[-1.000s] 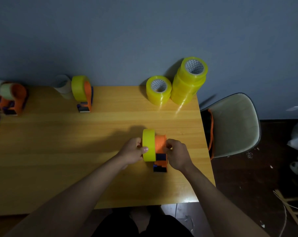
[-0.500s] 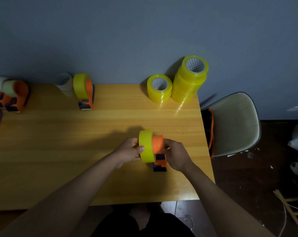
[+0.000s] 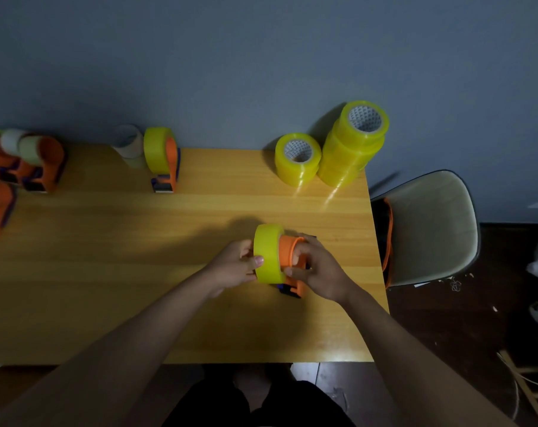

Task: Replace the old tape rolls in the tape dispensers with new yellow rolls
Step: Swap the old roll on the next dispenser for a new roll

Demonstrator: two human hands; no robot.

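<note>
Spanning the frame, wooden table (image 3: pixel 107 272) meets blue-grey wall (image 3: pixel 261 57).

One head-worn camera looks steeply down and forward over the surface (image 3: pixel 107 272) toward the wall (image 3: pixel 261 57), hands close below.

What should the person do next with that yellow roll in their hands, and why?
Probably push the yellow roll further onto the orange dispenser. The left hand grips the roll, the right hand holds the dispenser, and part of the orange hub is uncovered.
</note>
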